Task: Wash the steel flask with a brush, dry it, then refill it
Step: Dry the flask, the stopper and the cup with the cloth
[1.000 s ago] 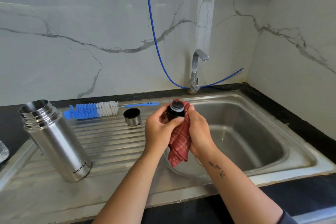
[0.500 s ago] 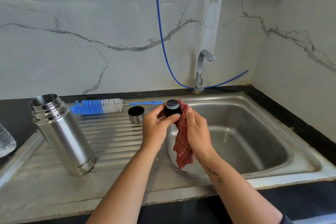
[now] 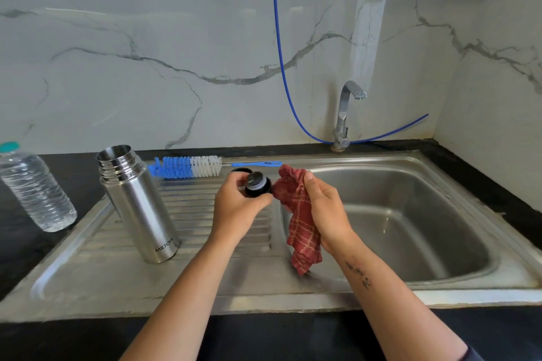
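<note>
The open steel flask (image 3: 137, 202) stands upright on the ribbed draining board (image 3: 187, 231), left of my hands. My left hand (image 3: 237, 208) grips the flask's black stopper (image 3: 257, 184) over the board's right end. A red checked cloth (image 3: 299, 220) hangs from my right hand (image 3: 325, 211), which holds it just right of the stopper, at the basin's left rim. The blue and white bottle brush (image 3: 190, 166) lies along the back of the board. A small steel cup cap (image 3: 241, 170) peeks out behind my left hand, mostly hidden.
A plastic water bottle (image 3: 35, 190) with a teal cap stands on the black counter at far left. The steel sink basin (image 3: 410, 214) lies to the right, with the tap (image 3: 344, 114) behind it. A blue hose (image 3: 281, 53) hangs down the marble wall.
My hands have parted: the stopper went left with my left hand and is out of the cloth, which stayed in my right. The view shifted, bringing the water bottle into sight.
</note>
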The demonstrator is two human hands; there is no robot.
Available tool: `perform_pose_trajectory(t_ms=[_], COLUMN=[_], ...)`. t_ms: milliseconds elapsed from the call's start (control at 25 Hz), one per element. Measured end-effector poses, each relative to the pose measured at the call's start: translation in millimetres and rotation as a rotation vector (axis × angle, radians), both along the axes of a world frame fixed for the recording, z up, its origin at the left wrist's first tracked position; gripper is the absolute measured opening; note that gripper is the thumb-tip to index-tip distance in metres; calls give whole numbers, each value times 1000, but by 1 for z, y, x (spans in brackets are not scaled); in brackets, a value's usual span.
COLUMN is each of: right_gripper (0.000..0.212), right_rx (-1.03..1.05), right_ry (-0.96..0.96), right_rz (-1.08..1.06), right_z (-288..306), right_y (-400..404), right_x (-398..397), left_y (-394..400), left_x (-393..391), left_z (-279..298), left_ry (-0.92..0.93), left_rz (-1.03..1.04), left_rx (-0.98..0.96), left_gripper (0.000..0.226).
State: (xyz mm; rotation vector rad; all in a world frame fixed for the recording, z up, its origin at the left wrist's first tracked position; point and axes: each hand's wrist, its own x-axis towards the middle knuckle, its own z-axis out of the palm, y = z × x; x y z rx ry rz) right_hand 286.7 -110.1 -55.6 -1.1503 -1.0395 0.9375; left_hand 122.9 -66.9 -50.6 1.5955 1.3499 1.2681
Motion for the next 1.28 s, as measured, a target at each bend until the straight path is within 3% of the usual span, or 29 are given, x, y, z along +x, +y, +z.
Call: perform_pose_trajectory(t_ms=[160,360,520,600,720,880,1000,1160,1280], right_gripper=[41,42,42,43,43,42,42,43,43], right_rx=[-39,-150,-170,-189,-195,-193,-177,-174,-169], right_ry=[54,78,77,91,90,67,59,43,11], right_rz=[-95,-185,-195,-196,-198,-218,-221,-231,-204], right_z=[-3,-13,-13,-12,-13,-14,-14,-14,-16], right_y=[5,13,12,13,14,14,14,17,19], right_x=[6,16,14,14,15,14,16,18,18], left_y=[11,29,34,36,41,72,96,114,114], left_x=[-40,-60,-64,-62,-47,-11,3,3,0], left_z=[-15,-27,-23,-20,-9,7,4,-5,-4], left_ry=[314,536,616,640,677,729,818,831,794], left_rz=[164,293,323,304,268,117,39,48,68], left_rx=[18,-159,-283,-335,-218,-84,-123,-79,-69], left_gripper=[21,26,32,47,78,87,82,53,58])
